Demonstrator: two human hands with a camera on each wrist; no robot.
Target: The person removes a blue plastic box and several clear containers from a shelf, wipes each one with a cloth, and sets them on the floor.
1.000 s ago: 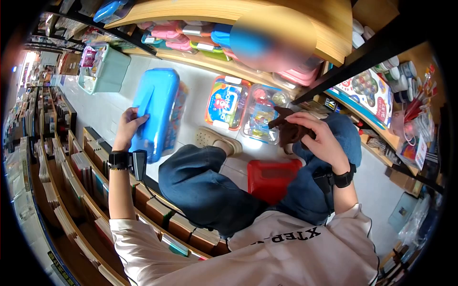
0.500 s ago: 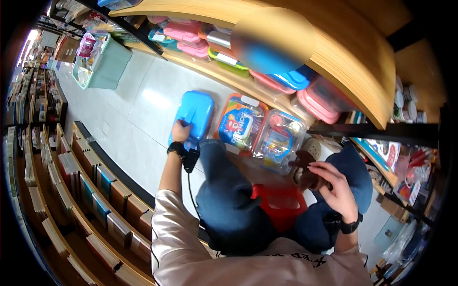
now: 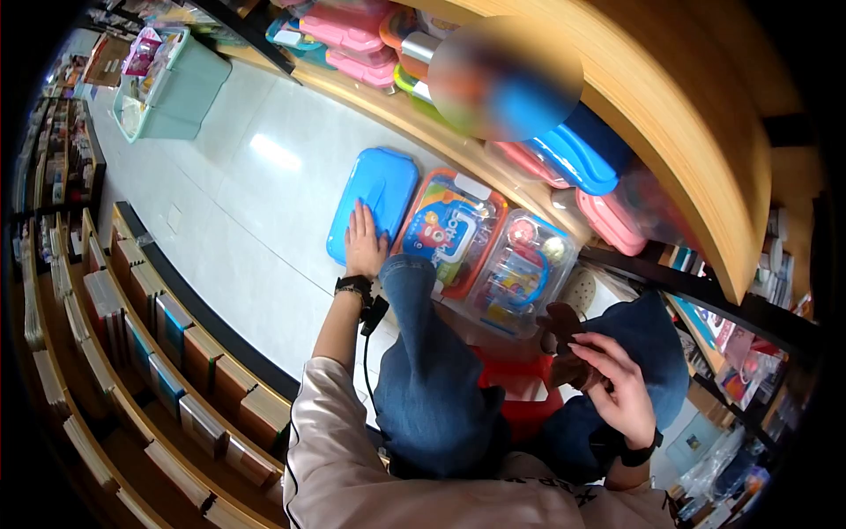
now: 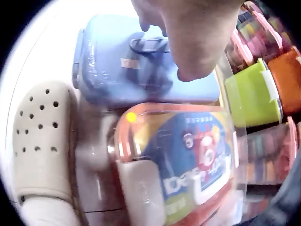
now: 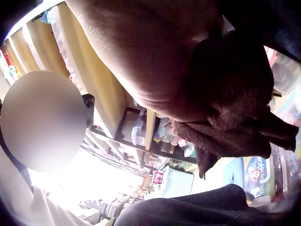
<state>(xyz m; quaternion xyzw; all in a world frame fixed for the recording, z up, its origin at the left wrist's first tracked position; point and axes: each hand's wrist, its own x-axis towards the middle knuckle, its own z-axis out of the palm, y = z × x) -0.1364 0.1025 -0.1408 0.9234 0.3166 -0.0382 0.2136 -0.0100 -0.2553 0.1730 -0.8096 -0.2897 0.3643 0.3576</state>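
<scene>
My left hand (image 3: 363,245) rests with straight fingers on the blue lid (image 3: 388,181) of a plastic storage box on the floor. In the left wrist view this blue box (image 4: 108,70) has a handle on top, partly behind the hand. Beside it lies an orange-rimmed box (image 3: 454,220) with a cartoon print, followed by a clear-lidded box (image 3: 527,269) with colourful contents. My right hand (image 3: 624,388) holds a crumpled dark brown cloth (image 3: 561,328) above the right knee. Folds of the cloth (image 5: 230,136) hang below the palm in the right wrist view.
A wooden shelf (image 3: 705,132) with pink, green and blue boxes runs along the far side. Book racks (image 3: 176,379) stand at the left. A pale green bin (image 3: 181,88) stands at the upper left. Something red (image 3: 529,414) sits between the knees; a beige clog (image 4: 44,136) is near the boxes.
The blue box has moved from the left to beside the orange-rimmed box and now lies flat. My left hand has gone from gripping it to lying on its lid. The right hand still holds the cloth.
</scene>
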